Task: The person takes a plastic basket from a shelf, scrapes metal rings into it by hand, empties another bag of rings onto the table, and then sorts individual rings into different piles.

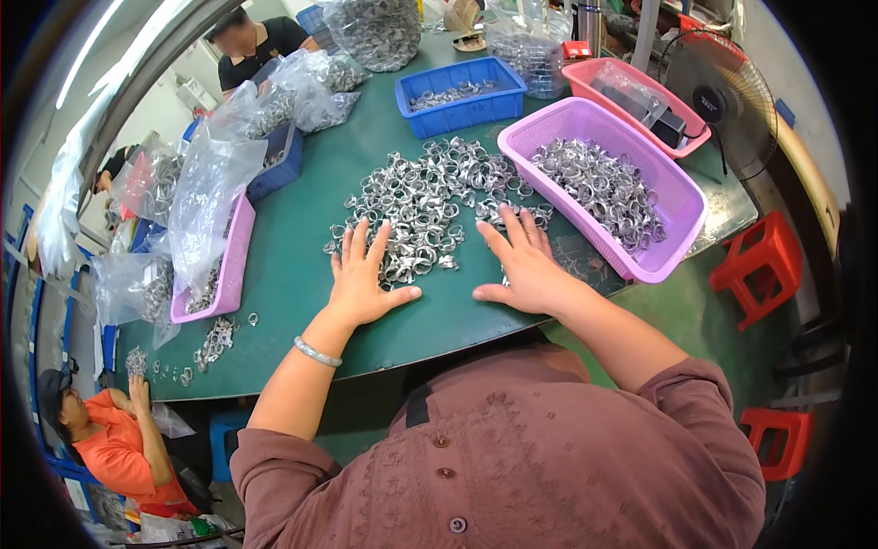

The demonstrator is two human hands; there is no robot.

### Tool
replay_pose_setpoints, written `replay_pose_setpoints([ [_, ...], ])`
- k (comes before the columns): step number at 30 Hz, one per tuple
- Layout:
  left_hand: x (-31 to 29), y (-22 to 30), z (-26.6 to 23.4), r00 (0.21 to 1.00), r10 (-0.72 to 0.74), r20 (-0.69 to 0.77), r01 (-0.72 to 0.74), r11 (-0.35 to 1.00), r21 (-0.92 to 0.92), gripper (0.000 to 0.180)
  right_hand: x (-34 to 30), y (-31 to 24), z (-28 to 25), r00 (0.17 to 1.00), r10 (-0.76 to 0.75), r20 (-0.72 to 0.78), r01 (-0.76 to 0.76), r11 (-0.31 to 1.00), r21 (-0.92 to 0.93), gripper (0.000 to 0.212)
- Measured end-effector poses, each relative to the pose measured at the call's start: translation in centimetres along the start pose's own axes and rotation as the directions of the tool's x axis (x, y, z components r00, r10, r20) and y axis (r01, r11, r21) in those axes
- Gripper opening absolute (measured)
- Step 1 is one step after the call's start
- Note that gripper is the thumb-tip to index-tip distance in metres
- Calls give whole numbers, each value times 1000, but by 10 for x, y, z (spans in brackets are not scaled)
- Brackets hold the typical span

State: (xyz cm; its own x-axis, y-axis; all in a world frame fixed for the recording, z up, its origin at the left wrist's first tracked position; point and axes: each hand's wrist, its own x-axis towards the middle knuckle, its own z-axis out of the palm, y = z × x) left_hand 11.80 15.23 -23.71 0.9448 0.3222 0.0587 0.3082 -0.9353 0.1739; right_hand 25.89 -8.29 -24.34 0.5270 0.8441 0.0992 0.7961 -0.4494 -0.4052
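Observation:
A loose heap of small silver ring-shaped metal parts [412, 197], which look like hose clamps, lies on the green tabletop [320, 311]. My left hand [364, 279] rests flat with fingers spread, its fingertips at the heap's near left side. On the other side, my right hand [526, 270] is also spread, fingertips touching parts near the purple basket. Neither hand grips anything. That purple basket [672, 242] stands at the table's right edge, partly filled with the same kind of rings.
Behind the heap sits a blue bin [466, 114] with some rings. A salmon basket [585, 73] and a fan [709, 101] stand far right. At left are a pink-purple basket [240, 252] and plastic bags [210, 201]. Co-workers sit left and far left; red stools [759, 265] stand right.

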Motion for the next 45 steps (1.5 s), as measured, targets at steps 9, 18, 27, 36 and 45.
replay_pose_setpoints([
  [9, 25, 8, 6, 998, 60, -19, -60, 998, 1, 92, 62, -37, 29, 997, -61, -56, 57, 996, -67, 86],
  [18, 30, -4, 16, 989, 51, -141, -57, 997, -44, 74, 92, -30, 34, 975, -217, -52, 210, 970, -119, 76],
  [27, 33, -1, 17, 985, 38, -167, -48, 997, -56, 69, 94, -24, 36, 964, -240, -114, 231, 969, -84, 68],
  [36, 29, -3, 14, 980, 39, -197, -51, 997, -54, 67, 96, -28, 38, 965, -242, -103, 239, 970, -46, 68],
  [45, 30, 0, 13, 961, 90, -261, -115, 990, -84, 66, 94, -23, 40, 961, -233, -146, 224, 972, -74, 64],
])
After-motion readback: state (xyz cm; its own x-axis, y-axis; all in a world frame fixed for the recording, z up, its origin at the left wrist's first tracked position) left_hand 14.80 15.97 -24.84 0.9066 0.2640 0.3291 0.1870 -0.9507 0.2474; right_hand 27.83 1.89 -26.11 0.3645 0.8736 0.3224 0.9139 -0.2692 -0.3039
